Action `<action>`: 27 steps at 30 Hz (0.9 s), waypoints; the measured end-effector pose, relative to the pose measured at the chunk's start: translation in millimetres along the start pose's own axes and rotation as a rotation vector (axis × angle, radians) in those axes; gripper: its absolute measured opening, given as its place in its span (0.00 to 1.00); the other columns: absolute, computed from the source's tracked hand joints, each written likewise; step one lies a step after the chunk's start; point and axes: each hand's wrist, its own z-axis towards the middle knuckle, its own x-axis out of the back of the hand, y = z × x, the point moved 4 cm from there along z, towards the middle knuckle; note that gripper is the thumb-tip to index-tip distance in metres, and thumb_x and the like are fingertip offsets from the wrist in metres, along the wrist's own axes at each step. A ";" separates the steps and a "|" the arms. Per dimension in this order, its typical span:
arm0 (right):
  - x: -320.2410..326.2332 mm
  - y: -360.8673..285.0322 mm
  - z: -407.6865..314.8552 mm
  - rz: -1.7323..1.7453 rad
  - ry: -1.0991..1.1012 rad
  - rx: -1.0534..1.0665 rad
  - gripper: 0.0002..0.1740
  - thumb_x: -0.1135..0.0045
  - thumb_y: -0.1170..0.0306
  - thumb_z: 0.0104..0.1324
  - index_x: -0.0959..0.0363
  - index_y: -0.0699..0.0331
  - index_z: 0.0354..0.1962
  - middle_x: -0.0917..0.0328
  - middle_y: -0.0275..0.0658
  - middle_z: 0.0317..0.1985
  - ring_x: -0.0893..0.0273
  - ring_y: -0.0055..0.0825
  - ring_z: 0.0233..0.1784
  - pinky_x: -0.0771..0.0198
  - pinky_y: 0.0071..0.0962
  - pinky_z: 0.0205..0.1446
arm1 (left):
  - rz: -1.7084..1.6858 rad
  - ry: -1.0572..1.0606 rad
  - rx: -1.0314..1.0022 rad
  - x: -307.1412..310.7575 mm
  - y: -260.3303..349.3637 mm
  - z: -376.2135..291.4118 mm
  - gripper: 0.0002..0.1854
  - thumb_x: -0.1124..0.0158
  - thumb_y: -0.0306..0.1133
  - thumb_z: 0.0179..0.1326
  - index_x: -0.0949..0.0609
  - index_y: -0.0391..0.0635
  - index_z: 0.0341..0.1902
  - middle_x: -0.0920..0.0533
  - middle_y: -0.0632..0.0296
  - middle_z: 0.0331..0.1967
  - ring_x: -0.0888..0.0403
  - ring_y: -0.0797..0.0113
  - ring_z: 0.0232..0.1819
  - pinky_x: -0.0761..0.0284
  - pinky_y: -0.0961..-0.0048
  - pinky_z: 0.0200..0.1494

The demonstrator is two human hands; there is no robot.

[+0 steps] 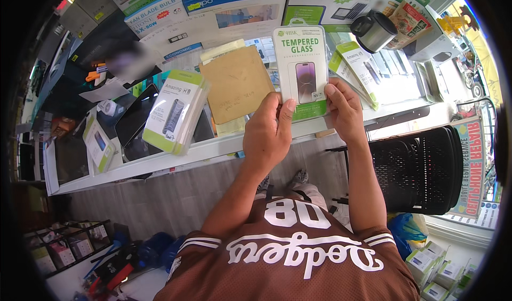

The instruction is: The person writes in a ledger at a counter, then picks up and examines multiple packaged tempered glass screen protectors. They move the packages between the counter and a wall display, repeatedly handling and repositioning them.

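Both hands hold one white and green tempered glass screen protector package [303, 65] upright above the counter's front edge. My left hand [269, 129] grips its lower left corner, thumb across the front. At the lower right edge, my right hand [346, 108] pinches it between thumb and fingers. Behind it and to the left lies a brown paper envelope [236, 85]. A stack of similar screen protector packs [173, 111] rests farther left, near a dark smartphone [134, 117]. More packs [362, 67] lean together right of my right hand.
Product boxes [248, 15] line the back of the glass counter [224, 139]. A steel mug [378, 31] stands at the back right. Stacked black plastic chairs [412, 169] are on the right beside a repair sign [470, 169]. Small boxes [430, 261] sit at lower right.
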 end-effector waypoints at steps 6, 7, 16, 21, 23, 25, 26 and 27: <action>9.4 -1.7 -4.9 -0.070 0.060 -0.004 0.20 0.37 0.60 0.81 0.16 0.71 0.55 0.18 0.26 0.42 0.27 0.14 0.45 0.32 0.20 0.53 | -0.176 0.063 -0.100 -8.5 -4.0 0.7 0.17 0.37 0.44 0.82 0.20 0.45 0.61 0.11 0.60 0.38 0.14 0.66 0.36 0.20 0.65 0.41; 9.5 -2.2 -5.0 -0.058 0.065 -0.006 0.20 0.36 0.60 0.81 0.16 0.71 0.55 0.18 0.26 0.42 0.27 0.14 0.45 0.31 0.20 0.53 | -0.229 0.101 -0.130 -9.0 -3.6 1.4 0.18 0.36 0.43 0.81 0.21 0.45 0.63 0.11 0.61 0.40 0.14 0.68 0.36 0.20 0.66 0.40; 8.8 5.1 -3.5 0.086 -0.055 -0.020 0.18 0.35 0.63 0.80 0.17 0.66 0.59 0.13 0.29 0.49 0.21 0.15 0.52 0.28 0.21 0.60 | -0.022 0.065 -0.119 -5.6 7.5 -0.6 0.20 0.31 0.39 0.77 0.21 0.45 0.65 0.12 0.62 0.40 0.16 0.69 0.34 0.20 0.67 0.35; 12.7 13.0 -3.4 0.217 -0.042 -0.019 0.19 0.37 0.64 0.82 0.19 0.67 0.62 0.13 0.31 0.53 0.19 0.17 0.55 0.27 0.24 0.63 | 0.033 0.154 -0.320 0.9 19.6 -0.3 0.18 0.27 0.39 0.73 0.19 0.47 0.60 0.16 0.60 0.42 0.17 0.64 0.41 0.20 0.66 0.43; 13.2 12.1 -4.4 0.236 0.021 0.001 0.19 0.40 0.64 0.83 0.20 0.67 0.64 0.13 0.32 0.54 0.19 0.17 0.56 0.26 0.23 0.63 | -0.069 0.224 -0.343 20.0 21.1 -7.2 0.17 0.26 0.39 0.73 0.19 0.45 0.58 0.19 0.59 0.45 0.19 0.63 0.48 0.22 0.64 0.52; 10.3 9.2 -3.9 0.152 0.060 -0.003 0.21 0.40 0.62 0.84 0.21 0.67 0.64 0.13 0.30 0.52 0.20 0.14 0.54 0.26 0.20 0.60 | -0.034 0.340 -0.413 59.4 21.5 -18.1 0.17 0.27 0.39 0.73 0.19 0.44 0.57 0.19 0.59 0.45 0.19 0.64 0.50 0.24 0.64 0.56; 8.0 6.7 -3.1 0.113 0.062 -0.011 0.21 0.40 0.62 0.84 0.21 0.67 0.64 0.14 0.30 0.51 0.20 0.13 0.53 0.26 0.19 0.59 | 0.014 0.426 -0.372 88.8 17.0 -21.4 0.17 0.27 0.40 0.74 0.19 0.44 0.57 0.19 0.59 0.46 0.20 0.65 0.52 0.25 0.64 0.58; 6.2 5.0 -1.2 0.096 0.081 -0.047 0.22 0.40 0.61 0.84 0.21 0.67 0.64 0.14 0.29 0.51 0.20 0.13 0.52 0.26 0.18 0.58 | 0.050 0.520 -0.334 122.5 12.5 -24.0 0.18 0.27 0.40 0.74 0.20 0.43 0.57 0.18 0.60 0.47 0.21 0.66 0.53 0.26 0.63 0.60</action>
